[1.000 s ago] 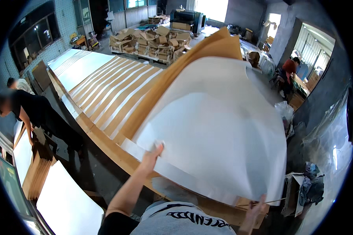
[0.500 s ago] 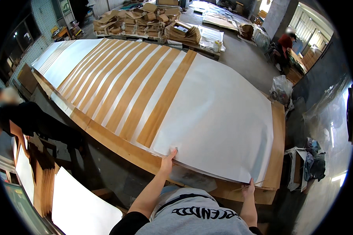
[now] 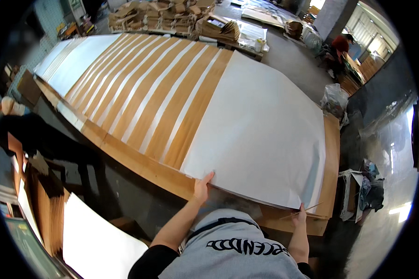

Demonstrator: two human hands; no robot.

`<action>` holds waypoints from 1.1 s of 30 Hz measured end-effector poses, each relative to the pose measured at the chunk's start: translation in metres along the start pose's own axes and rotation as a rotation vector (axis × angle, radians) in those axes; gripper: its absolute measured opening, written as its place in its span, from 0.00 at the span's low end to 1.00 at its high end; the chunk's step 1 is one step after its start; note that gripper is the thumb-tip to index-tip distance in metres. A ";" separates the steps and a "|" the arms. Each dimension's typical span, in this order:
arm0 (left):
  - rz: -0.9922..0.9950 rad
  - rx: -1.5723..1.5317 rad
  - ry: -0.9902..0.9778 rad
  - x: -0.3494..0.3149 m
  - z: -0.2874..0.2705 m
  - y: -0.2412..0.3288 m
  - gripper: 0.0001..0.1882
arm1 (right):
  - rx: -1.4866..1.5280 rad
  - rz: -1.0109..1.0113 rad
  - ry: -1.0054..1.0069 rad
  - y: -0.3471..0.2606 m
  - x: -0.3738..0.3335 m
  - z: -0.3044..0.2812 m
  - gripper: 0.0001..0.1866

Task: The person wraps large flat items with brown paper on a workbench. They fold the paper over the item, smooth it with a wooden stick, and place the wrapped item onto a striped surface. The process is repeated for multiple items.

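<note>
A large white sheet (image 3: 260,130) lies over the right part of a long table, its near edge toward me. At the left of that edge, my left hand (image 3: 202,189) pinches the sheet, thumb on top. My right hand (image 3: 300,216) is closed at the near right corner, gripping the sheet together with a thin stick (image 3: 314,207) that pokes out on both sides. Left of the sheet, brown bands (image 3: 174,111) alternate with narrow white strips across the table. The fingers under the sheet are hidden.
The wooden tabletop edge (image 3: 130,151) runs along the near side. At lower left stand white boards (image 3: 100,242) and a brown stack (image 3: 49,209), beside a person in black (image 3: 37,135). Cardboard piles (image 3: 158,18) lie beyond the table. Another person in red (image 3: 341,46) sits far right.
The white strips between the brown bands look narrower now. Both hands keep hold of the sheet's near edge, slightly shifted. The view has tilted a little.
</note>
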State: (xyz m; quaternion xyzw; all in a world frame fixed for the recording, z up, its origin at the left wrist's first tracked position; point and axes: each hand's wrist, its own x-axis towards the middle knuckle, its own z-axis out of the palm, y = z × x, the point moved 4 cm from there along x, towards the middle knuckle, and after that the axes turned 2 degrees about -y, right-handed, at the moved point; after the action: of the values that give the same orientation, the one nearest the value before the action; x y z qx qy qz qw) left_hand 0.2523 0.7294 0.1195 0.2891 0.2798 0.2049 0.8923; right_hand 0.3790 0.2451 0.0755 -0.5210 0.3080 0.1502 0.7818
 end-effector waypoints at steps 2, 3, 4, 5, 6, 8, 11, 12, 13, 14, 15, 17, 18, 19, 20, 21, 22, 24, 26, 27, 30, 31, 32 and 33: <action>0.064 0.073 0.014 -0.005 -0.002 0.013 0.18 | 0.034 -0.024 -0.015 0.001 0.010 -0.008 0.13; 0.125 0.073 0.017 -0.010 0.000 0.028 0.16 | 0.016 -0.012 -0.019 0.000 0.013 -0.014 0.14; 0.193 0.077 0.028 -0.012 -0.004 0.043 0.15 | -0.004 0.007 -0.029 0.000 0.017 -0.019 0.14; 0.218 0.175 0.146 -0.011 -0.024 0.051 0.11 | -0.024 0.030 -0.035 0.001 0.015 -0.022 0.15; 0.238 0.273 0.264 -0.010 -0.041 0.057 0.10 | -0.015 0.022 -0.025 -0.001 0.017 -0.023 0.15; 0.290 0.359 0.377 -0.008 -0.049 0.076 0.12 | 0.004 0.016 0.003 0.000 0.010 -0.015 0.16; 0.248 0.364 0.395 -0.001 -0.054 0.079 0.11 | -0.019 0.026 -0.033 -0.003 0.010 -0.021 0.17; 0.233 0.383 0.397 0.001 -0.057 0.078 0.11 | -0.043 0.023 -0.027 -0.002 0.010 -0.023 0.18; 0.221 0.400 0.389 0.003 -0.058 0.077 0.10 | -0.061 0.012 -0.023 -0.004 0.009 -0.019 0.18; 0.219 0.394 0.401 0.004 -0.061 0.076 0.10 | -0.077 0.000 -0.017 -0.005 0.007 -0.017 0.18; 0.216 0.389 0.412 0.003 -0.064 0.076 0.09 | -0.076 -0.006 -0.009 -0.005 0.006 -0.014 0.18; 0.214 0.362 0.426 0.006 -0.063 0.074 0.09 | -0.065 -0.033 0.008 -0.007 0.004 -0.009 0.18; 0.212 0.342 0.437 0.006 -0.063 0.073 0.09 | -0.090 -0.038 -0.002 -0.007 0.000 -0.008 0.18; 0.212 0.323 0.444 0.007 -0.063 0.074 0.09 | -0.112 -0.044 -0.012 -0.006 -0.004 -0.006 0.18; 0.205 0.308 0.444 0.008 -0.062 0.073 0.09 | -0.133 -0.050 -0.021 -0.006 -0.006 -0.005 0.18; 0.198 0.293 0.444 0.009 -0.062 0.073 0.09 | -0.118 -0.061 -0.025 -0.006 -0.004 -0.006 0.18; 0.191 0.279 0.444 0.009 -0.063 0.073 0.09 | -0.103 -0.070 -0.027 -0.004 -0.002 -0.010 0.17; 0.179 0.268 0.445 0.009 -0.066 0.072 0.09 | -0.076 -0.071 -0.054 -0.001 0.003 -0.017 0.16; 0.168 0.259 0.441 0.010 -0.067 0.070 0.09 | -0.049 -0.056 -0.100 -0.001 0.004 -0.021 0.15; 0.162 0.256 0.435 0.011 -0.067 0.069 0.08 | -0.032 -0.062 -0.096 0.000 0.002 -0.022 0.14; 0.138 0.259 0.431 0.012 -0.065 0.070 0.08 | 0.003 -0.082 -0.083 0.001 -0.007 -0.011 0.15; 0.130 0.262 0.434 0.011 -0.066 0.071 0.08 | 0.002 -0.089 -0.079 0.001 -0.007 -0.009 0.16; 0.124 0.267 0.440 0.012 -0.068 0.070 0.08 | 0.003 -0.096 -0.074 0.003 -0.007 -0.007 0.17; 0.117 0.272 0.445 0.012 -0.071 0.069 0.08 | 0.006 -0.094 -0.070 0.003 -0.007 -0.005 0.16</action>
State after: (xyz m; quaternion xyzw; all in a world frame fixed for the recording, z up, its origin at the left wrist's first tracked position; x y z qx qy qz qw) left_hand 0.2041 0.8160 0.1107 0.3700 0.4766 0.2753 0.7484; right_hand 0.3703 0.2423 0.0759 -0.5271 0.2561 0.1307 0.7997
